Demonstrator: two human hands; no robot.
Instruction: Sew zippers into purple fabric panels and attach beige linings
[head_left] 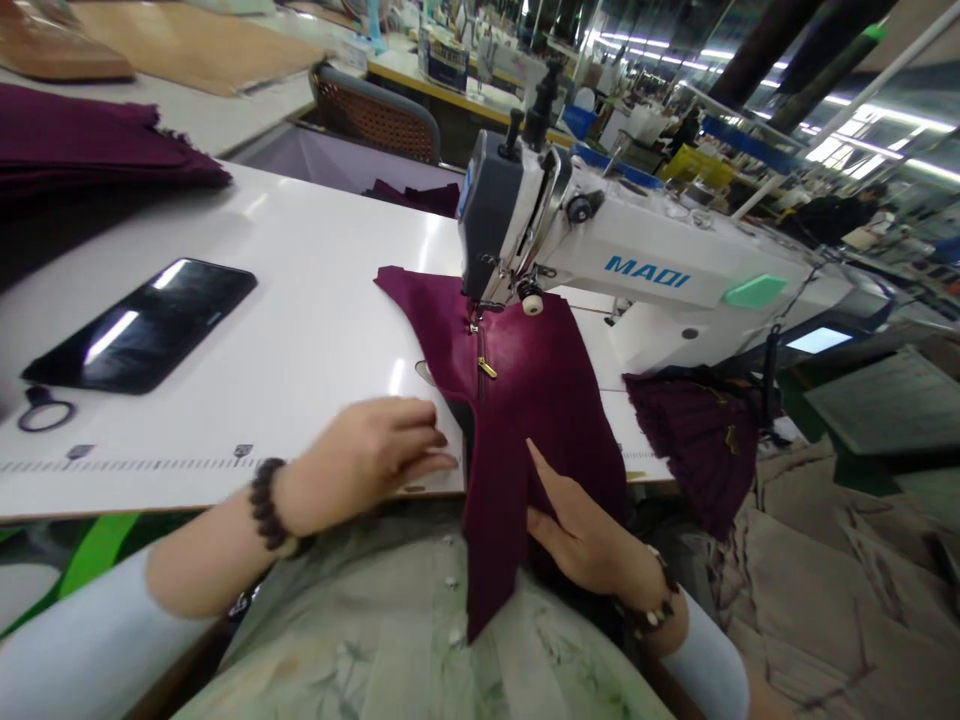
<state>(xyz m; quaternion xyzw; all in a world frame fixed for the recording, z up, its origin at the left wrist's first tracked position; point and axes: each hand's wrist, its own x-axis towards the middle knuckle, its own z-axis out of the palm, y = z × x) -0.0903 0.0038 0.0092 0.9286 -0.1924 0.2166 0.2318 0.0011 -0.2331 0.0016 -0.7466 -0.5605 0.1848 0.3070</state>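
Note:
A dark maroon fabric piece (525, 390) with a zipper and gold pull lies under the presser foot of a white sewing machine (645, 265) and hangs over the table's front edge. My left hand (375, 455) rests on the white table beside the fabric's left edge, fingers loosely curled and pointing right, its fingertips at the cloth. My right hand (581, 525) lies against the hanging part of the fabric, fingers stretched out flat on it. Both wrists wear bead bracelets.
A black phone (142, 325) and a small ring (45, 410) lie on the white table (300, 300) at left. Stacked maroon cloth (90, 140) sits far left. More maroon pieces (697, 430) hang at the table's right end. A chair (375, 110) stands behind.

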